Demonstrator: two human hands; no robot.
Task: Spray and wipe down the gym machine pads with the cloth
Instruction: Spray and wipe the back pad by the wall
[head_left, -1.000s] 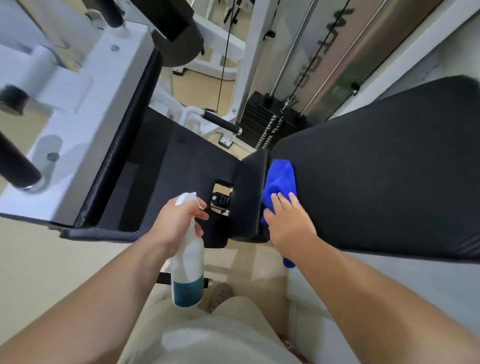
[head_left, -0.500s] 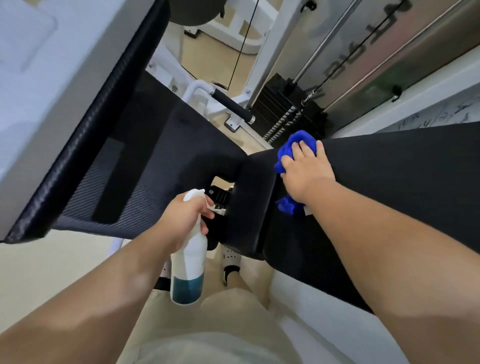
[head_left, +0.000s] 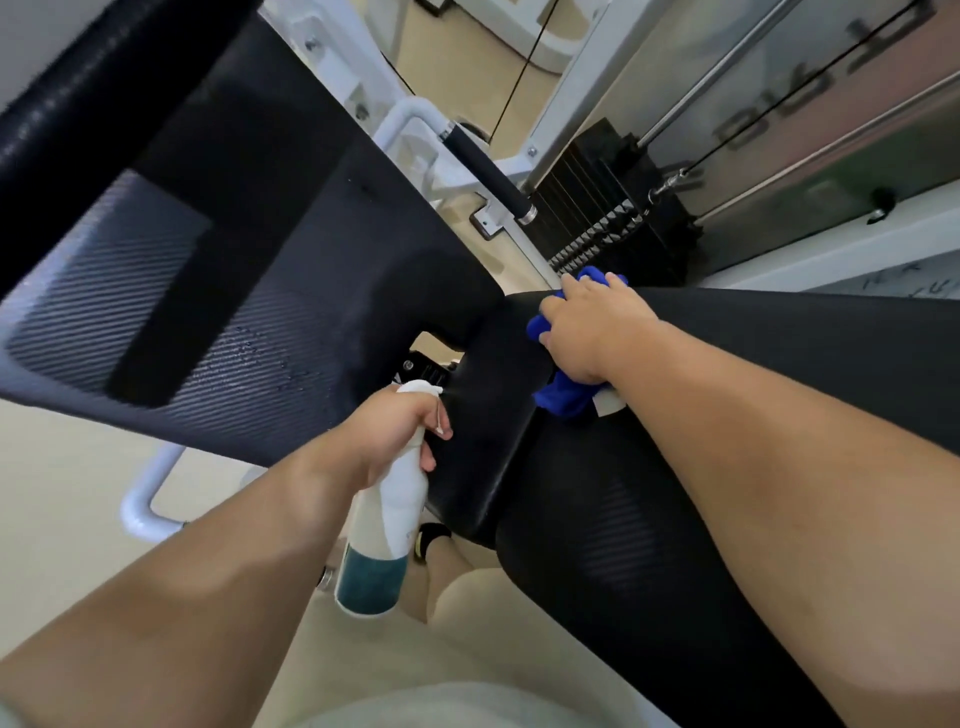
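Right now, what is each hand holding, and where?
Left hand grips the white plastic spray bottle at its neck. Right hand presses the blue cloth onto the black pad.

A pale beige floor (head_left: 67, 467) runs under the equipment and away between white machine frames. Behind stands a black weight stack (head_left: 597, 208) with a chrome guide rod (head_left: 701, 80) and a thin black cable (head_left: 779, 109) rising from it, in front of a translucent shield panel (head_left: 841, 156) with dark lettering. Beside the stack a white upright (head_left: 576, 78) carries a black-gripped handle (head_left: 488, 174), and soft, even light fills the room.
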